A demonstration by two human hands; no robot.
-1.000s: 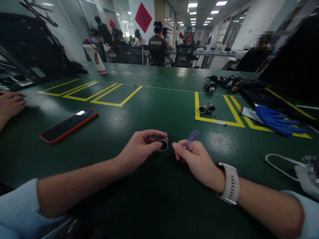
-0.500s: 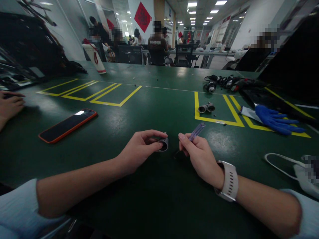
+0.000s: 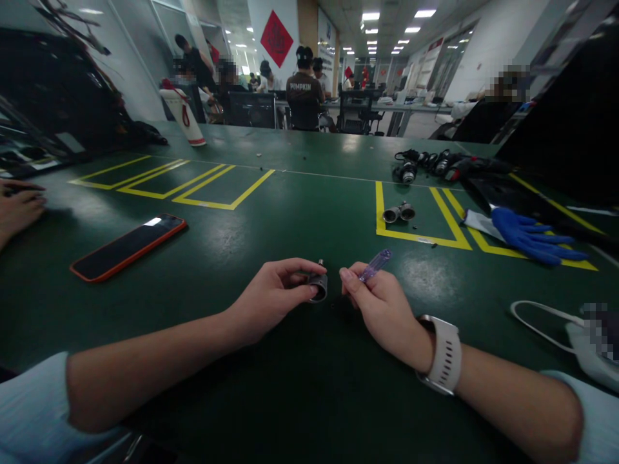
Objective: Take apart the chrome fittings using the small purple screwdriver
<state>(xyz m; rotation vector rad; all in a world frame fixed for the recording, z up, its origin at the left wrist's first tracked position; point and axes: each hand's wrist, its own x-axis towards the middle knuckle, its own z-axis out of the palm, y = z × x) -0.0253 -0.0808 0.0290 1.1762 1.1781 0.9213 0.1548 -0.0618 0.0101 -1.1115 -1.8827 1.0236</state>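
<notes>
My left hand [image 3: 271, 293] pinches a small dark metal ring-shaped part [image 3: 318, 286] just above the green table [image 3: 300, 212]. My right hand [image 3: 380, 308] is closed round a small screwdriver with a clear purple handle [image 3: 374, 265]; the handle sticks up and away from me, and the tip is hidden near the ring. The two hands sit close together at the table's near middle. A white watch is on my right wrist.
An orange-edged phone [image 3: 126, 247] lies to the left. Two small metal cylinders [image 3: 399, 212] rest in a yellow-taped box; more parts and cables [image 3: 425, 164] lie behind. A blue glove [image 3: 529, 234] and a white mask [image 3: 580, 335] are at right. Another person's hand [image 3: 17, 207] rests far left.
My right hand with the screwdriver has drifted back toward the ring after swinging slightly away. The left hand has stayed put with the ring.
</notes>
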